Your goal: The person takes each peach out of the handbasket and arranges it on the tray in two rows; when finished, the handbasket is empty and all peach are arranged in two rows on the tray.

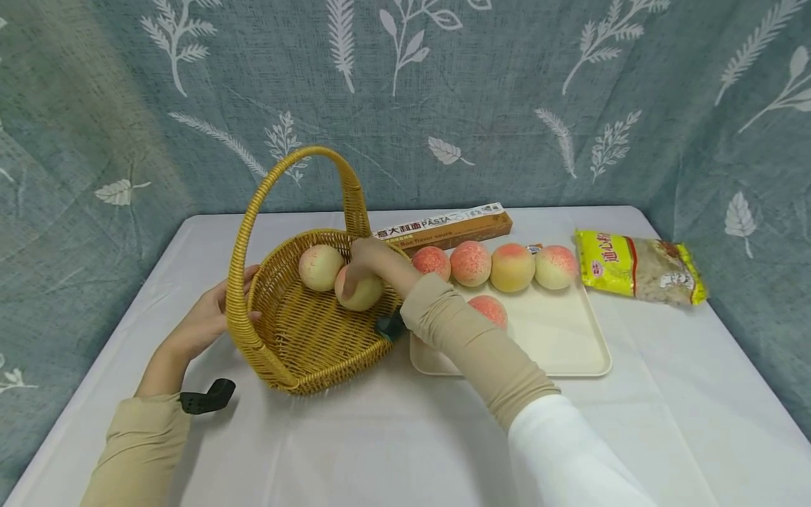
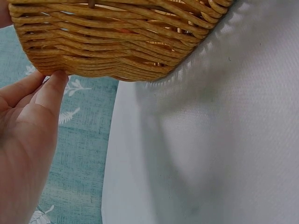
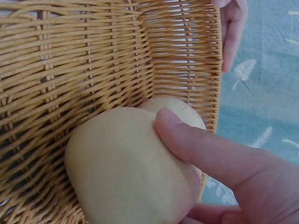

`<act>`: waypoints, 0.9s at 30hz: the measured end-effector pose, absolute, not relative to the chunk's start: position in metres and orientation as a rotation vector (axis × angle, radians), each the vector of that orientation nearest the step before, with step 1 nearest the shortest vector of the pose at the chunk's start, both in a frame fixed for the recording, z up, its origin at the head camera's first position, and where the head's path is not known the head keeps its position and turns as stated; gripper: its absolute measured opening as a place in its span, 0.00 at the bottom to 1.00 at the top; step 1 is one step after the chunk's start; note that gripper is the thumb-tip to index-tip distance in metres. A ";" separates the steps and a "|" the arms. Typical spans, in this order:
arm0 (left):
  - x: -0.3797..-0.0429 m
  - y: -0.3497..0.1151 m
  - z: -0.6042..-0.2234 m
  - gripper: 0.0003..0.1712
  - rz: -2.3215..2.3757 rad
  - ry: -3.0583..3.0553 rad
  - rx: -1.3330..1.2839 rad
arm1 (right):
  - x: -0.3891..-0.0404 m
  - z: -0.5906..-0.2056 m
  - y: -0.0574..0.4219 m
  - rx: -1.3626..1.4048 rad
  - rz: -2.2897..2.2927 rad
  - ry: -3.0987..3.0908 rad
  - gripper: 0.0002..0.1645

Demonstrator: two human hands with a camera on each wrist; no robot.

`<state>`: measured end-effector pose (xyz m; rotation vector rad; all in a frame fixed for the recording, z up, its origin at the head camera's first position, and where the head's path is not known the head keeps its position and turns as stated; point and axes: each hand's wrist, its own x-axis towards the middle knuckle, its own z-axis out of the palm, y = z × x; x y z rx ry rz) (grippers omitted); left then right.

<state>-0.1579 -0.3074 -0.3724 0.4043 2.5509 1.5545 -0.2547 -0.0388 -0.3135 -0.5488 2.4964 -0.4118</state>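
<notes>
A brown wicker basket (image 1: 310,341) with a tall arched handle stands at the table's left. My left hand (image 1: 205,320) grips its left side; in the left wrist view, fingers (image 2: 49,100) touch the outside of the woven wall. Inside the basket, my right hand (image 1: 376,259) holds a pale yellow peach (image 1: 361,292). The right wrist view shows the thumb (image 3: 187,137) pressed on this peach (image 3: 126,168), while the other fingers are mostly hidden. Another pale peach (image 1: 319,267), speckled pink, lies beside it against the basket's back wall.
Right of the basket, a cream tray (image 1: 564,345) bears several peaches (image 1: 472,264), one partly behind my right sleeve. A pasta box (image 1: 456,232) lies behind the tray. At the right is a yellow-ended food bag (image 1: 640,267). Patterned cloth (image 1: 405,141) hangs behind the table.
</notes>
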 end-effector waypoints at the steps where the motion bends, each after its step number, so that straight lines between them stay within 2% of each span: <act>1: -0.158 -0.307 -0.372 0.47 1.553 2.553 0.402 | -0.254 -0.313 -0.039 -0.559 -0.392 2.503 0.46; 9: -0.159 -0.308 -0.373 0.47 1.552 2.559 0.397 | -0.251 -0.310 -0.035 -0.616 -0.555 2.585 0.33; 20: -0.159 -0.308 -0.373 0.47 1.561 2.540 0.395 | -0.237 -0.290 -0.004 -0.747 -0.998 2.603 0.44; 27: -0.160 -0.308 -0.372 0.47 1.568 2.544 0.400 | -0.211 -0.279 0.024 -0.725 -1.481 2.454 0.44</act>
